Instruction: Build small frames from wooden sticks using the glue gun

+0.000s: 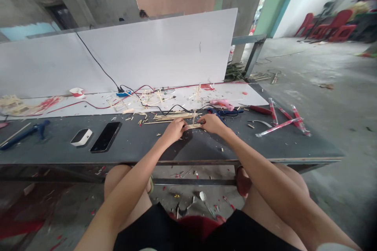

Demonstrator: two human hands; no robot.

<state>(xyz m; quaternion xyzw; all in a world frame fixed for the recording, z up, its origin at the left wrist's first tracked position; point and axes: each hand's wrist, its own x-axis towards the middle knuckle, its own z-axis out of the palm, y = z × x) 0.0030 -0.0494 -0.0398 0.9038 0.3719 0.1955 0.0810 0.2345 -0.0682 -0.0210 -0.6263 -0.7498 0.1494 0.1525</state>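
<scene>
Stretching across in front of a seated person, the long grey tabletop (153, 153) is the biggest thing I see from where I stand. A white panel (153, 59) rises behind it. To the person's left on the tabletop lie a blue tool (22, 138), perhaps a glue gun, and a dark phone (106, 137). Near the middle, a loose row of pale sticks (176, 117) lies just beyond the hands.

The left hand (174, 130) and right hand (212, 123) face each other, nearly meeting. Each grip is closed to a fingertip pinch on one end of a small stick piece (193, 126), which sits between them, low over the tabletop near its middle. A thin upright stick (194, 117) shows at the piece's centre; whether it is joined on, I cannot tell.

The piece looks like bare wood: I would expect it to be very light, stiff along its length, dry rather than slippery, and easily snapped or pulled apart. Its two ends seem the best places to hold, pinched gently, leaving the slender upright untouched.
</scene>
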